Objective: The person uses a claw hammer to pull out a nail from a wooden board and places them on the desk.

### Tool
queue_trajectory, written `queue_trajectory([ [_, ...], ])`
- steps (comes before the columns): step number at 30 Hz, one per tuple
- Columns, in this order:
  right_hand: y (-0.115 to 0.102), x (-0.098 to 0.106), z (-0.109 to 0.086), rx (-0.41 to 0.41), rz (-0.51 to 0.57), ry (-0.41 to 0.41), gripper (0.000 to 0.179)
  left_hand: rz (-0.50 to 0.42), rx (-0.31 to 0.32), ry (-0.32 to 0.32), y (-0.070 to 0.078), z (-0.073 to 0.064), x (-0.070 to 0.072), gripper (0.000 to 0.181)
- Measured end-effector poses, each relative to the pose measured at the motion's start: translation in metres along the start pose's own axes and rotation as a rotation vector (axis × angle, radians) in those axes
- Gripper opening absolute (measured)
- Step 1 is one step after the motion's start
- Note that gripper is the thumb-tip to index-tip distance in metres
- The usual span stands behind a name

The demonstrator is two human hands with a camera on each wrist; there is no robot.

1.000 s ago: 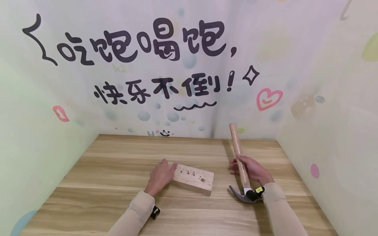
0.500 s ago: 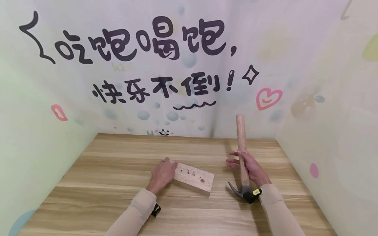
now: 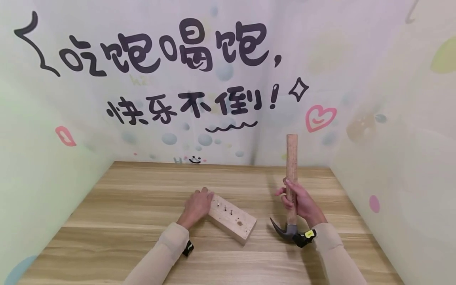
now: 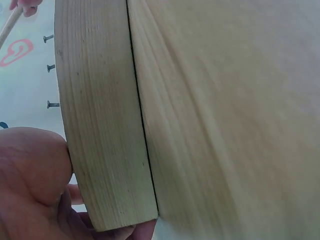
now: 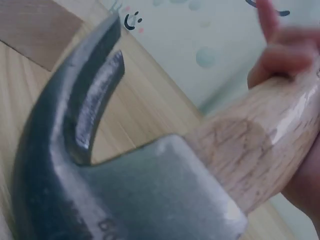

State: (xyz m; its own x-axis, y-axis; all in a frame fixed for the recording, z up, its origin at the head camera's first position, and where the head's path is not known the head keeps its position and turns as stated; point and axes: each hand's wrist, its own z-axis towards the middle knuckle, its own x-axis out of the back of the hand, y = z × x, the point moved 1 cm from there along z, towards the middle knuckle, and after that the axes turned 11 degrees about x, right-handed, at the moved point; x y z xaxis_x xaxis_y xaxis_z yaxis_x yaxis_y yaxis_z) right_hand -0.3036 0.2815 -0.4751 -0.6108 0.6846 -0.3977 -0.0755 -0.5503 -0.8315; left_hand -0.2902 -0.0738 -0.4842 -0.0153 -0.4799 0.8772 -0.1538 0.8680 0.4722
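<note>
1. My left hand is clamped on the left end of a wooden block, thumb at the top edge and fingers wrapped past the end.
2. The block lies on a wood-grain tabletop, running from my left hand toward me and to the right.
3. Three nails stand in a row in the block's upper face, heads proud of the wood, between my hand and a dark knot near the block's right end.
4. To the right of the block, well apart from it, my right hand is closed loosely round the wooden handle of a claw hammer; one finger seems to stand off the handle.
5. The hammer's head is nearer me than my right hand, and its split claw points toward the block. I cannot tell whether the head touches the tabletop.
6. The step in hand seems to be bracing the block while settling the hammer in my grip. To do it well, I should press the block flat, hold my left fingers clear of the nails, and wrap every right finger firmly round the handle before bringing the head near the block.
</note>
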Motion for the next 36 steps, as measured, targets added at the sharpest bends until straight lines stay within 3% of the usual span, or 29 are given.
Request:
queue_trajectory([
  [5,0.0,-0.007,0.0,0.0,0.016,0.024,0.031,-0.01,-0.029,-0.029,0.005,0.004,-0.003,0.044],
  [11,-0.004,-0.023,0.001,-0.028,-0.065,0.091,0.039,-0.026,-0.068,-0.056,0.011,0.009,-0.011,0.043],
  [21,-0.012,-0.089,0.022,-0.049,-0.347,0.107,0.035,-0.05,-0.143,-0.057,0.022,0.015,-0.023,0.046],
  [28,0.002,-0.133,0.048,-0.169,-0.511,0.108,0.034,-0.05,-0.173,-0.039,0.023,0.017,-0.021,0.043],
  [36,0.02,-0.152,0.069,-0.264,-0.644,0.057,0.039,-0.029,-0.171,-0.039,0.024,0.017,-0.022,0.042],
])
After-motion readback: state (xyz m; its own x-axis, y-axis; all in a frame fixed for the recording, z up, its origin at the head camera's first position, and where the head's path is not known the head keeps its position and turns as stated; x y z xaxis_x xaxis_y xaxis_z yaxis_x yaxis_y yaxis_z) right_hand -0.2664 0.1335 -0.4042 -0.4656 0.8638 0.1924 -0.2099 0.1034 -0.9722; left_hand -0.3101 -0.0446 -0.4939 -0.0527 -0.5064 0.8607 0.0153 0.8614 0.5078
